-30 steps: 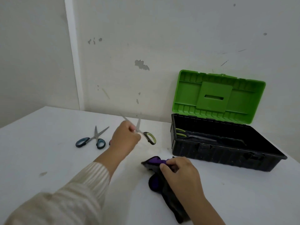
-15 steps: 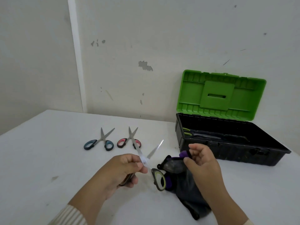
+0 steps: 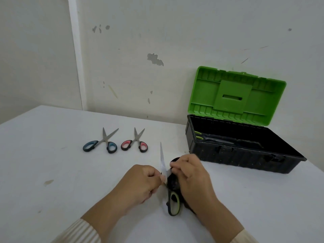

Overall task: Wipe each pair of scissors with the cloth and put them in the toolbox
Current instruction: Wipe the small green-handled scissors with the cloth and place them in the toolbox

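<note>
My left hand grips the green-handled scissors near the pivot, one blade pointing up and away, one handle loop showing below. My right hand holds the dark cloth folded over the other blade, right against my left hand. The black toolbox with its green lid raised stands at the right; another green-handled pair lies inside. On the table lie the blue-handled scissors and the red-handled scissors, both partly open.
The white table runs from the wall to me, with a small brown stain at the left. The toolbox sits close to the back wall and the table's right side.
My left hand brought the green-handled scissors down toward me. My right hand lifted the cloth and wrapped it over one blade, and both hands now meet.
</note>
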